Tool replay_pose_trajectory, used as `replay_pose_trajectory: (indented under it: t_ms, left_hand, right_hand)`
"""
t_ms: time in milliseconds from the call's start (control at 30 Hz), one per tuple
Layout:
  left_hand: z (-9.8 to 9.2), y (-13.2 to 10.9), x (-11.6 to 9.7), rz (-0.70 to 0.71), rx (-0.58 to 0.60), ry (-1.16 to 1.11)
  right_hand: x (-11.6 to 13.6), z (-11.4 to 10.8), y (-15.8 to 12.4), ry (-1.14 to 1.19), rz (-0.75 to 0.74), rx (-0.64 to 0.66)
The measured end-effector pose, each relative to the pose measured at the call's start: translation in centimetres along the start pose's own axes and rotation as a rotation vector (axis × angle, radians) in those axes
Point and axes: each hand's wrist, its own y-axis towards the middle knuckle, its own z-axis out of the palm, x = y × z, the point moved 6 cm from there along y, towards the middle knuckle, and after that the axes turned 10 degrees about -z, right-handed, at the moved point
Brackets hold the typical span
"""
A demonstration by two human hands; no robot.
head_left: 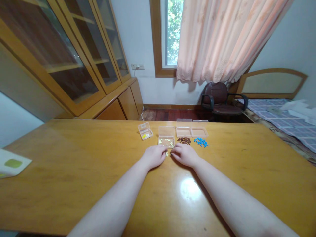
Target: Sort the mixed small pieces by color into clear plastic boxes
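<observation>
At the far left, a white sheet (14,163) with a green patch lay on the desk (74,164). Well to its right, a small clear box (149,132) stood with its lid up and bright yellow pieces (145,136) inside. Next came the left hand (155,155), its fingers curled and nearly closed, tips beside a few loose pale yellow pieces (167,154) on the desk. Just beyond these sat a larger open box (163,143), more of the same scattered over its floor. The right hand (184,154) faced the left, fingers bent, tips drawn together; at this size, I could not tell whether 1 or 2 hands gripped a piece. Beyond it lay brown pieces (184,141), then blue pieces (201,142), in front of 2 open clear boxes (184,132).
</observation>
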Motion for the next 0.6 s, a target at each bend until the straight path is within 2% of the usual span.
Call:
replay_pose_trajectory:
  t_ms: [467, 600]
  left_hand:
    - [-0.35, 0.08, 0.08, 0.008, 0.014, 0.013]
    - [-0.14, 0.22, 0.09, 0.024, 0.024, 0.025]
  right_hand:
    - [0.14, 0.76, 0.33, -0.049, 0.036, 0.093]
    - [0.06, 0.53, 0.26, -0.03, 0.032, 0.02]
